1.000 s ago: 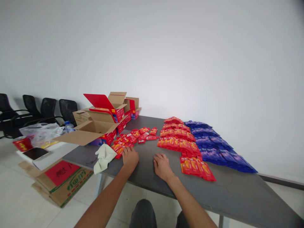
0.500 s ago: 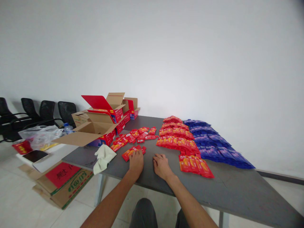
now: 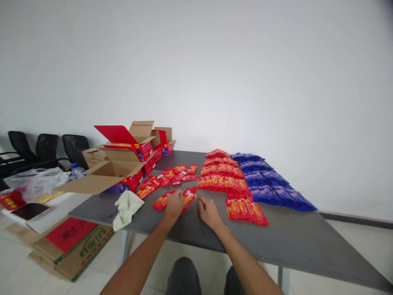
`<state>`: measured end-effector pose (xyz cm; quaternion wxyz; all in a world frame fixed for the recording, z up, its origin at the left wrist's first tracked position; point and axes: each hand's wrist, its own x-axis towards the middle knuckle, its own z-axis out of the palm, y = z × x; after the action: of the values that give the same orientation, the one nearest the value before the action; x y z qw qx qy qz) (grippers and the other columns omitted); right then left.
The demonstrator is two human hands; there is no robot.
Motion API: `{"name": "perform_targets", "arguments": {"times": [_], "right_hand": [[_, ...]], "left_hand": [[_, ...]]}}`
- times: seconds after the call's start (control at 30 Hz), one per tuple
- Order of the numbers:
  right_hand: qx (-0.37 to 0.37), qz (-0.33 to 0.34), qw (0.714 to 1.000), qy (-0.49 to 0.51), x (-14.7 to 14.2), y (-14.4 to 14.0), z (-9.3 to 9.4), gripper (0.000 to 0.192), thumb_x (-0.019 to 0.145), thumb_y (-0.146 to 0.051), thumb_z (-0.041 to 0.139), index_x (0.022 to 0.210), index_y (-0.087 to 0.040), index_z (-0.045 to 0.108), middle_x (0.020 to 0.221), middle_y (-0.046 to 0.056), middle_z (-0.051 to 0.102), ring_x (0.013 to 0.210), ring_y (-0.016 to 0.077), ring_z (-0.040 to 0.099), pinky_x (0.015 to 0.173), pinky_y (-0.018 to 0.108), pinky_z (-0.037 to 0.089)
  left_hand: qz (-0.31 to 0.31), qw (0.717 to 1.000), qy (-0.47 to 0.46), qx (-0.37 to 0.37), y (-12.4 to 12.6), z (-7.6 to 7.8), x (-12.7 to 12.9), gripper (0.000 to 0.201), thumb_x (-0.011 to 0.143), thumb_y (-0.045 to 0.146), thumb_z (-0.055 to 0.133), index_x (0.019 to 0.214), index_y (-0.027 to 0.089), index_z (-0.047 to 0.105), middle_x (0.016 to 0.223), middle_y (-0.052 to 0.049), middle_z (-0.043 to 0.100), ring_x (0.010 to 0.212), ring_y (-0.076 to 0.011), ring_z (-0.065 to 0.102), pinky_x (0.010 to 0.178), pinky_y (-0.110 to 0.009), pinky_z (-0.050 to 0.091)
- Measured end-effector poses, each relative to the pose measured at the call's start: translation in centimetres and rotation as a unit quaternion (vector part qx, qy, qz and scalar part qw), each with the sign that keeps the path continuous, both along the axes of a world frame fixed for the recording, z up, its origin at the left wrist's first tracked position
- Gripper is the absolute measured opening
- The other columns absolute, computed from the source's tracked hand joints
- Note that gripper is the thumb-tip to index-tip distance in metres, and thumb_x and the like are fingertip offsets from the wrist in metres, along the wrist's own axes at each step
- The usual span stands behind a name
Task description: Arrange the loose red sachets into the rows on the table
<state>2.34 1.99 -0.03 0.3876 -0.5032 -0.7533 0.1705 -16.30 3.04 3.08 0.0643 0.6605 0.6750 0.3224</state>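
My left hand point(image 3: 175, 203) lies palm down on a few loose red sachets point(image 3: 188, 194) near the front of the grey table point(image 3: 294, 241), pressing on them. My right hand point(image 3: 209, 212) rests flat on the tabletop just to the right, fingers together, holding nothing. More loose red sachets point(image 3: 172, 175) are scattered behind my left hand. Neat overlapping rows of red sachets point(image 3: 225, 177) run back from my right hand, with rows of blue sachets point(image 3: 270, 184) beside them on the right.
Open cardboard and red cartons point(image 3: 123, 162) stand on the table's far left. A pale cloth point(image 3: 125, 207) hangs over the left edge. On the floor are flattened boxes point(image 3: 66, 243), a white board with a phone, a plastic bag, and black chairs point(image 3: 46, 147) by the wall.
My left hand slid a few red sachets from the loose pile rightward across the table, ending close to my right hand. The right hand stayed put.
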Motion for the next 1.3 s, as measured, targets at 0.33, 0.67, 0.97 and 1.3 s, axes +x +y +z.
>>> {"name": "perform_targets", "arguments": {"times": [0.33, 0.67, 0.97, 1.3], "right_hand": [[-0.102, -0.018, 0.937, 0.335, 2.3, 0.9, 0.4, 0.041, 0.081, -0.056, 0.057, 0.082, -0.016, 0.067, 0.069, 0.0, 0.063, 0.062, 0.0151, 0.053, 0.056, 0.023, 0.039], [-0.121, -0.003, 0.92, 0.373, 1.7, 1.5, -0.4, 0.043, 0.079, -0.06, 0.059, 0.082, -0.017, 0.066, 0.072, 0.002, 0.064, 0.064, 0.0161, 0.055, 0.058, 0.025, 0.042], [-0.111, 0.011, 0.943, 0.313, 1.9, 1.4, -0.3, 0.04, 0.083, -0.056, 0.053, 0.077, -0.018, 0.062, 0.069, 0.0, 0.059, 0.065, 0.0152, 0.051, 0.059, 0.024, 0.041], [-0.157, 0.037, 0.92, 0.356, 1.9, 1.0, -0.6, 0.037, 0.082, -0.054, 0.057, 0.077, -0.018, 0.059, 0.07, 0.0, 0.058, 0.062, 0.0139, 0.05, 0.058, 0.023, 0.04]], "left_hand": [[-0.134, 0.892, -0.41, -0.135, 0.3, -1.1, 4.0, 0.016, 0.07, 0.028, 0.061, 0.074, 0.014, 0.066, 0.063, 0.0, 0.064, 0.055, -0.0116, 0.054, 0.053, -0.021, 0.038], [-0.225, 0.809, -0.509, -0.19, 3.5, -2.2, 5.7, 0.035, 0.062, 0.04, 0.073, 0.082, 0.012, 0.067, 0.067, -0.003, 0.065, 0.06, -0.014, 0.059, 0.06, -0.025, 0.045], [-0.265, 0.807, -0.489, -0.198, 4.5, -3.2, 5.2, 0.026, 0.062, 0.035, 0.071, 0.071, 0.012, 0.061, 0.062, 0.001, 0.061, 0.056, -0.0108, 0.054, 0.057, -0.022, 0.038], [-0.267, 0.739, -0.582, -0.211, 3.9, -3.1, 6.5, 0.027, 0.064, 0.036, 0.072, 0.066, 0.014, 0.056, 0.055, 0.003, 0.055, 0.049, -0.0086, 0.049, 0.053, -0.021, 0.035]]}}
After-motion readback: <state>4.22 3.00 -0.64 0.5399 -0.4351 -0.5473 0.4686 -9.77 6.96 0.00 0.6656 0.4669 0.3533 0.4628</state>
